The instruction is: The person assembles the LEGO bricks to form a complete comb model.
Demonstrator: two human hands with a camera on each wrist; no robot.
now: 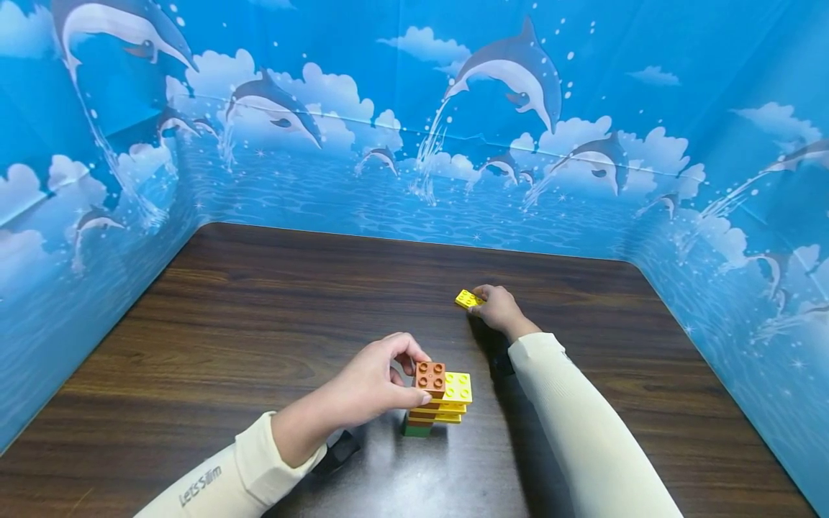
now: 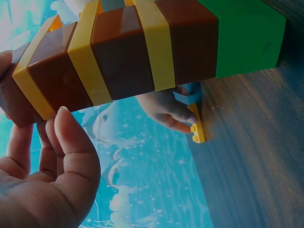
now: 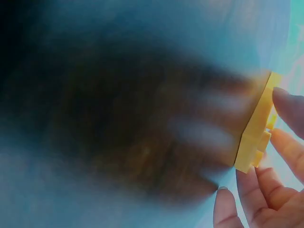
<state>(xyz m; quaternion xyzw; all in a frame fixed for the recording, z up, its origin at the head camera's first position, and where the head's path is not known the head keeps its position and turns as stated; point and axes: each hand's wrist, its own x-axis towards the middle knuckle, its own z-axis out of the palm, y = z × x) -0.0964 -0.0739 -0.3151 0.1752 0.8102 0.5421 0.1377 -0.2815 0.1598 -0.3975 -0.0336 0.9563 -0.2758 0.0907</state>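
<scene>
A tower of toy building bricks stands upright on the table, with a green brick (image 1: 417,430) at its foot. Above it, brown bricks (image 2: 121,52) alternate with thin yellow bricks (image 1: 458,386) that jut out to the right. My left hand (image 1: 378,378) grips the top of the tower, thumb and fingers on either side of the uppermost brown brick (image 1: 430,377). Farther back on the table, my right hand (image 1: 500,309) pinches a flat yellow brick (image 1: 465,298) by its edges. In the right wrist view that brick (image 3: 254,130) lies with its studs toward the palm.
The dark wooden table (image 1: 291,288) stretches around both hands. A blue curtain (image 1: 363,173) printed with dolphins walls off its back and sides. The right forearm sleeve (image 1: 576,417) passes to the right of the tower.
</scene>
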